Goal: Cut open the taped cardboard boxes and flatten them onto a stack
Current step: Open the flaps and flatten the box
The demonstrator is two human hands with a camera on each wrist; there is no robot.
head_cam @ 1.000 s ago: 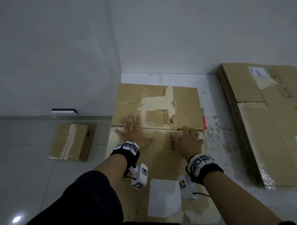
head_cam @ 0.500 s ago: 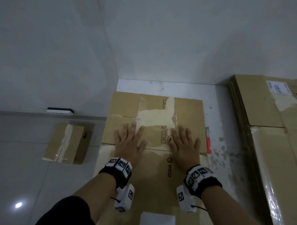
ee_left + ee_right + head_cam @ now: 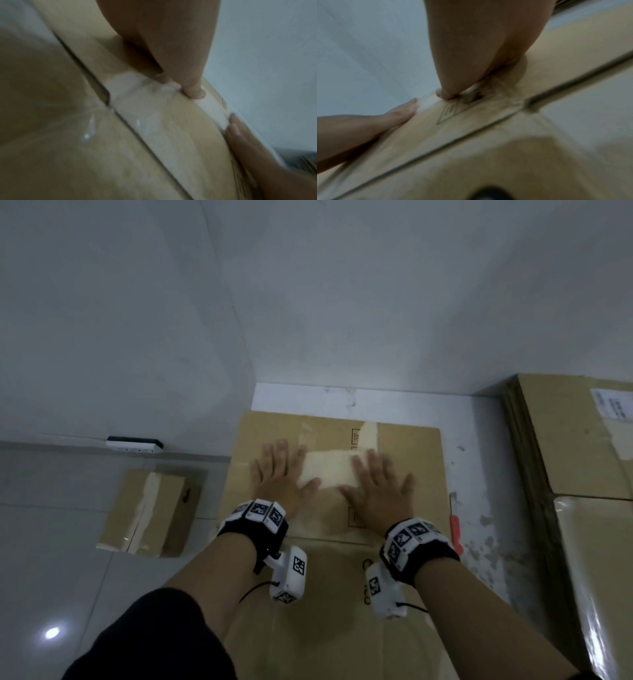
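A flattened cardboard box (image 3: 407,453) with a pale tape patch lies on the floor in the wall corner, on top of another flat sheet (image 3: 329,628). My left hand (image 3: 279,474) and right hand (image 3: 378,484) both press flat on it, fingers spread, on either side of the tape. The wrist views show my left hand's fingertips (image 3: 195,93) and my right hand's fingertips (image 3: 445,94) pushing down on the flattened box (image 3: 154,135) (image 3: 471,121). A taped, unopened cardboard box (image 3: 150,511) stands on the tiles to the left. A red cutter (image 3: 455,534) lies at the flat box's right edge.
A tall stack of large flat cardboard (image 3: 582,474) fills the right side. A white power strip (image 3: 133,444) sits against the left wall. White walls close the corner just beyond the flattened box. Glossy grey tiles (image 3: 51,577) stretch to the left.
Both hands slid forward from the lower sheet's edge onto the upper flattened box, and now press beside its tape patch. The camera has moved closer and tilted up.
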